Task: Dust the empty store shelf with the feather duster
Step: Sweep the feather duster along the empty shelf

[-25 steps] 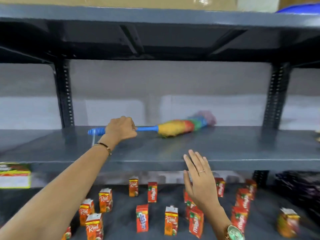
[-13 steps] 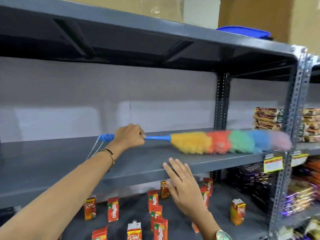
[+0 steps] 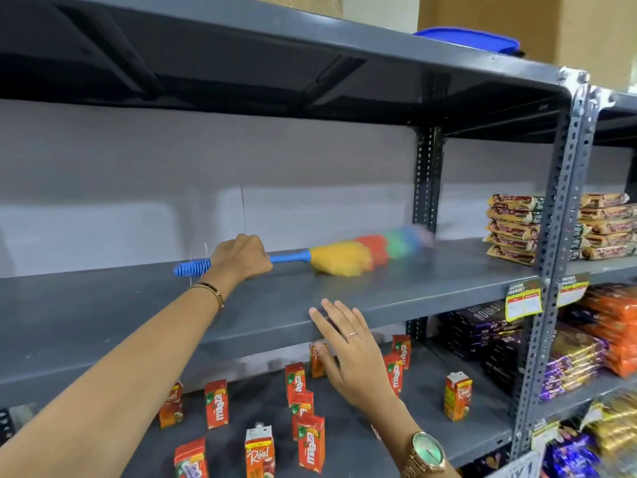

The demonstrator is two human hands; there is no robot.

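A: Here, in a store aisle, the left hand (image 3: pixel 241 256) is wrapped tight around the blue handle of a feather duster (image 3: pixel 348 258), fingers curled shut on it.

B: And the duster itself?

A: Its bright head, yellow, red, green and blue, lies blurred on the grey shelf (image 3: pixel 396 288), toward the right rear near the back upright. The ribbed end of the handle juts out left of the fist.

B: The other hand?

A: The right hand (image 3: pixel 351 346) is flat and open, fingers spread, fingertips at the shelf's front edge; whether they touch it cannot be told. A watch (image 3: pixel 427 451) sits on that wrist, a bangle (image 3: pixel 213 293) on the left.

B: Anything else on show?

A: Juice cartons (image 3: pixel 310 443) stand scattered on the shelf below. Biscuit packs (image 3: pixel 513 229) are stacked at the bare shelf's far right end.
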